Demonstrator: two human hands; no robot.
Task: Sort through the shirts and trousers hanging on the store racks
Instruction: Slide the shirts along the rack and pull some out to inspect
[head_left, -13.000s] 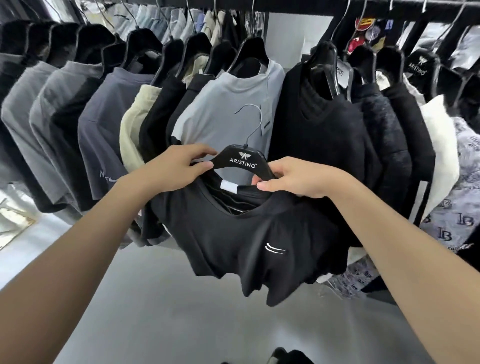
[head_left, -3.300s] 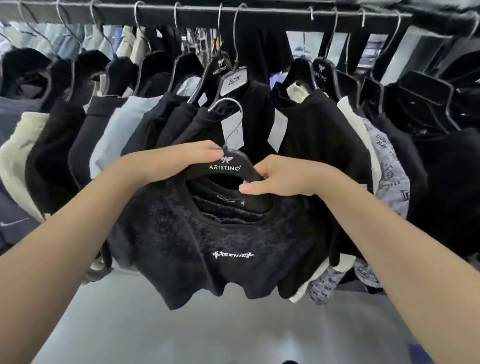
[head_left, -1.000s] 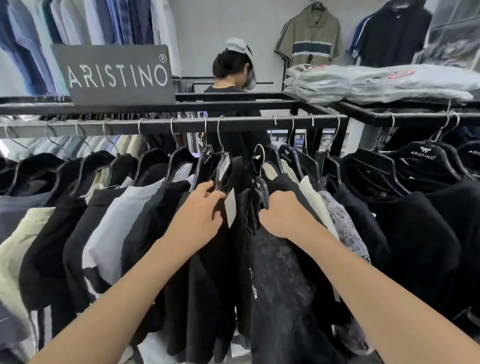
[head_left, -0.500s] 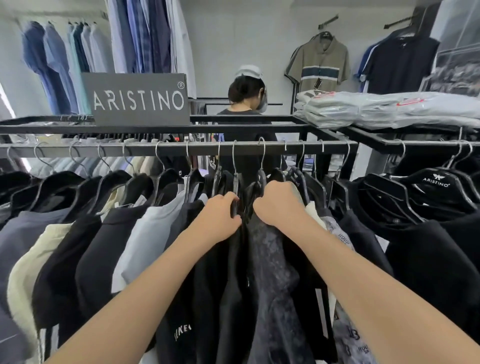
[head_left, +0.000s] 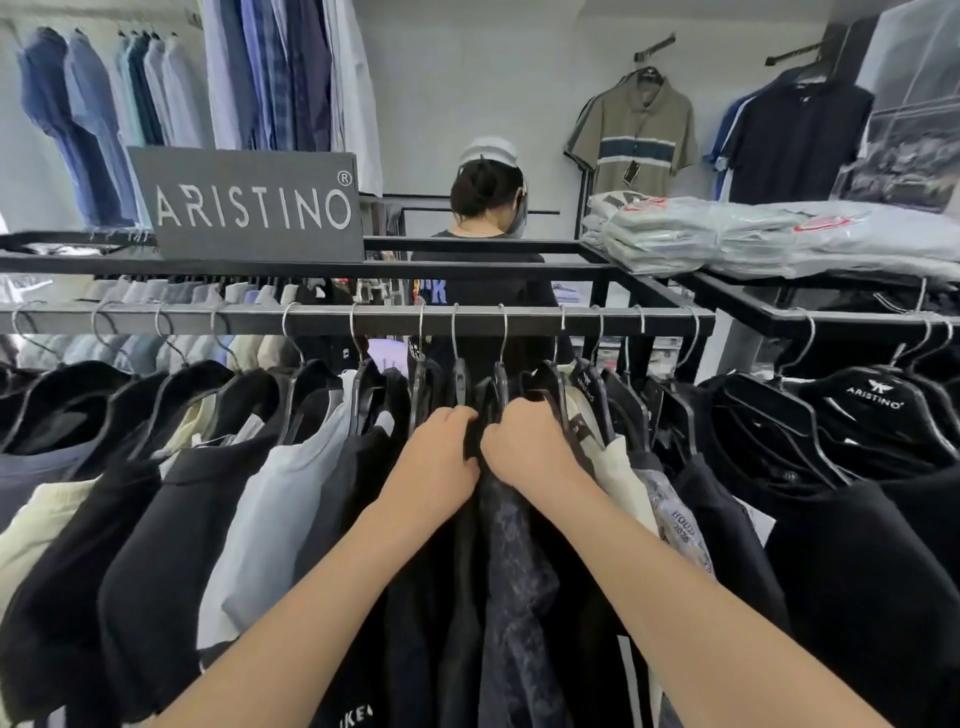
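Observation:
A black rail (head_left: 337, 318) carries a tight row of T-shirts on black hangers. A black textured shirt (head_left: 511, 561) hangs at the middle of the rail. My left hand (head_left: 441, 449) grips the left shoulder of its hanger, fingers curled into the dark cloth. My right hand (head_left: 527, 441) grips the right shoulder, close beside the left hand. To the left hang a light grey shirt (head_left: 275, 519), black shirts and a cream shirt (head_left: 36, 525). On the right hang a cream shirt (head_left: 621, 473), a printed grey one (head_left: 675, 525) and more black shirts.
A grey ARISTINO sign (head_left: 249, 205) stands on the rack top. Folded bagged shirts (head_left: 727, 236) lie stacked on the right shelf. A person (head_left: 485, 208) stands behind the rack. Blue dress shirts (head_left: 104, 114) and polo shirts (head_left: 636, 137) hang on the back wall.
The black textured shirt that I held out flat is back on the rail, hanging edge-on. Both hands have closed in together on its hanger, and the view has tilted up.

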